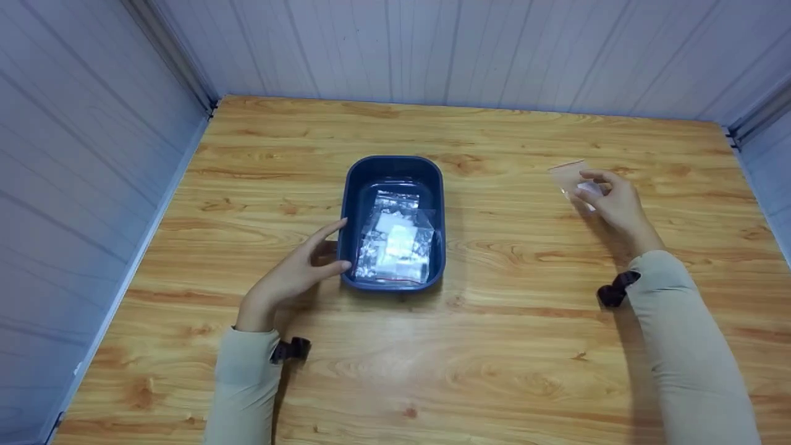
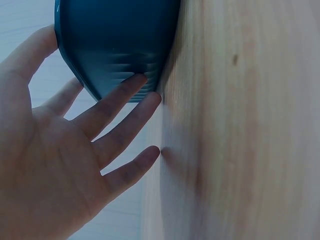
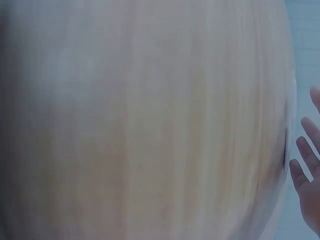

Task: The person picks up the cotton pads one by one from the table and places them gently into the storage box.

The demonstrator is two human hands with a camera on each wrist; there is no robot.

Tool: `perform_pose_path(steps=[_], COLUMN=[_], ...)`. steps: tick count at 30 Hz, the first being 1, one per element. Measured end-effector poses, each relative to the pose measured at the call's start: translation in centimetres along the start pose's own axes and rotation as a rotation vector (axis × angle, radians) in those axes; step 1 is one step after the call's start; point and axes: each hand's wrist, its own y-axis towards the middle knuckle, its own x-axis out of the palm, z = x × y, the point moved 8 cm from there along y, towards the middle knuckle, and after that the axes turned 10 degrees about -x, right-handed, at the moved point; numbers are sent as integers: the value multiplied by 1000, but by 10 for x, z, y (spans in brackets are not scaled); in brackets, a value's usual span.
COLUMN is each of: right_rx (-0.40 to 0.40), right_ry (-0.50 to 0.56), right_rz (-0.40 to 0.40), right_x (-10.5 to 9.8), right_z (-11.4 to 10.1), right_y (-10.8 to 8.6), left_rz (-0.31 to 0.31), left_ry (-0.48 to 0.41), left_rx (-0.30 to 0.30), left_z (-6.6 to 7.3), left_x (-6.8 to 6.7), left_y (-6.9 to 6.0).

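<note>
A dark blue rectangular bin [image 1: 350, 185] stands on the table with several clear zip bags [image 1: 398, 247] inside, some with white pieces in them. My left hand [image 1: 290, 272] is at the bin's left side, thumb and fingers spread and fairly straight. In the left wrist view, fingertips [image 2: 137, 80] touch or nearly touch the outer wall. To the right, a small clear zip bag [image 1: 567, 173] with a reddish seal line and something white in it lies under my right hand [image 1: 618, 204]. Thumb and fingers are apart there, and the right wrist view shows only loosely extended fingers [image 3: 307, 155].
The wood-grain table [image 1: 494, 346] reaches back to a white panelled wall [image 1: 432, 49]. Another panelled wall [image 1: 74, 154] bounds its left side. A dark wrist camera [image 1: 291, 350] is on the left wrist, and another [image 1: 613, 294] on the right.
</note>
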Motion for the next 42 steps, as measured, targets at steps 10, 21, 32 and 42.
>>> perform_pose_path(steps=[10,21,32,42], right_rx=[2,-9,-43,-15], right_ry=[46,33,-5,10], right_rz=[-40,-119,-54,-27], right_x=[4,10,5,2], right_z=[5,7,4,4], right_y=[8,10,10,7], left_rz=[3,9,-6,1], left_ry=[3,18,7,14], left_rx=[3,4,-2,-17], left_z=[-1,-3,-1,-3], left_x=[-1,-2,0,-1], left_y=[-1,-2,-1,0])
